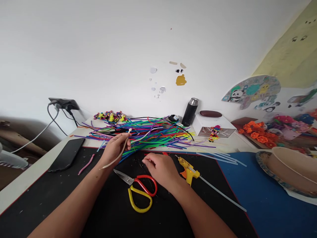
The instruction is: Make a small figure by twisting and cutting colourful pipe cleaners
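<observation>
My left hand (pixel 116 147) pinches a cream-coloured pipe cleaner (pixel 116 159), whose small knobbed end stands above the fingertips while its tail hangs back over my wrist. My right hand (pixel 158 164) is curled above the black mat, its thumb against the fingers; whatever it may hold is too small to name. Scissors (pixel 129 180) with one red and one yellow handle lie partly spread between my forearms. Just right of my right hand is a yellow glue gun (pixel 188 170) with a long translucent glue stick in its back.
Many coloured pipe cleaners (pixel 158 134) are heaped behind my hands. A phone (pixel 67 154) and a pink piece (pixel 86 164) lie left. Farther back stand a black bottle (pixel 190 113), a white box (pixel 215 125) and small figures (pixel 111 116). A basket (pixel 292 168) is at right.
</observation>
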